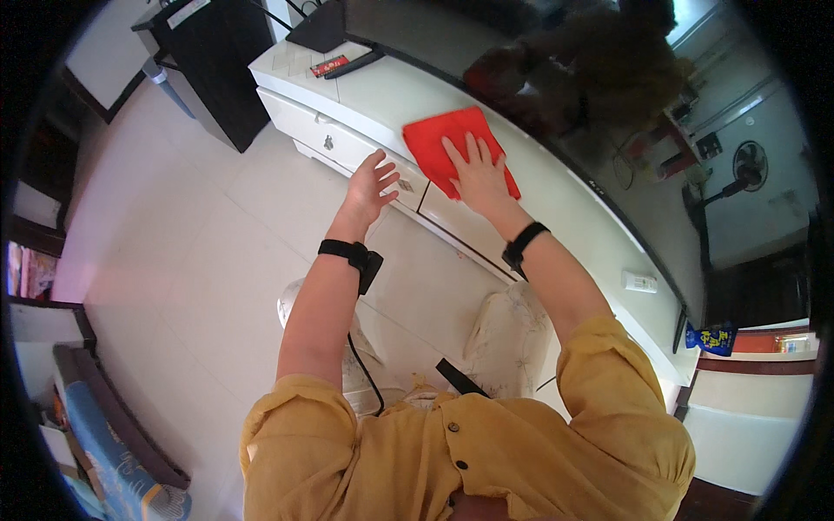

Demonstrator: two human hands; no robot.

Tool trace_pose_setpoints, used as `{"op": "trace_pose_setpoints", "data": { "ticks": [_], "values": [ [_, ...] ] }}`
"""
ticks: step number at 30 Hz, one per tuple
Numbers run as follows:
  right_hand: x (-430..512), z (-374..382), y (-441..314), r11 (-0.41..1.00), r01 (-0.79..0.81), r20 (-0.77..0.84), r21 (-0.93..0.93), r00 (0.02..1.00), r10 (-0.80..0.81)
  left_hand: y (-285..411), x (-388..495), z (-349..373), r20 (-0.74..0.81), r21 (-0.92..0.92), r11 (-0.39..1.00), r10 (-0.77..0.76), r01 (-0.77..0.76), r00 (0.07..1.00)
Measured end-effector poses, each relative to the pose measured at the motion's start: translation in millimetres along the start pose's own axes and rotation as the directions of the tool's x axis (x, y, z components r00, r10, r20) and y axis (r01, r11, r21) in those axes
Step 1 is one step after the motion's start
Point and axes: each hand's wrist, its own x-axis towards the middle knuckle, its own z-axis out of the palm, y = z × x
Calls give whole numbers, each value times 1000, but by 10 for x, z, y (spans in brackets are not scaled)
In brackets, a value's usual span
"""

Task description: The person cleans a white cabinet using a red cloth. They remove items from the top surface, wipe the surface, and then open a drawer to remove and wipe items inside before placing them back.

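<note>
My right hand (483, 181) lies palm down on a folded red cloth (430, 143), its fingers spread over it. The cloth rests flat on the white top of a long TV cabinet (391, 88), next to the lower edge of a large dark television (417, 39). In front of the cabinet's drawer fronts hangs my left hand (369, 190), fingers apart and nothing in them. One drawer front (306, 120) bears a small ornate metal knob (328, 142). Each of my wrists wears a black strap.
Near the cabinet's left end lie a red packet (329, 66) and a TV stand foot (355, 64). A small white bottle (639, 282) lies towards the right, with a blue packet (711, 340) beyond. A dark piece of furniture (221, 65) stands left. Pale tiles (189, 260) cover the floor.
</note>
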Motion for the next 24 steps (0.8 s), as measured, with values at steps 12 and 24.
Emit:
{"op": "trace_pose_setpoints", "data": {
  "ticks": [12, 24],
  "values": [
    [9, -68, 111, 995, -42, 33, 94, 999, 39, 31, -111, 269, 106, -17, 999, 37, -35, 994],
    [1911, 76, -236, 959, -199, 127, 203, 976, 176, 514, 83, 63, 37, -247, 966, 95, -83, 995]
  ]
}}
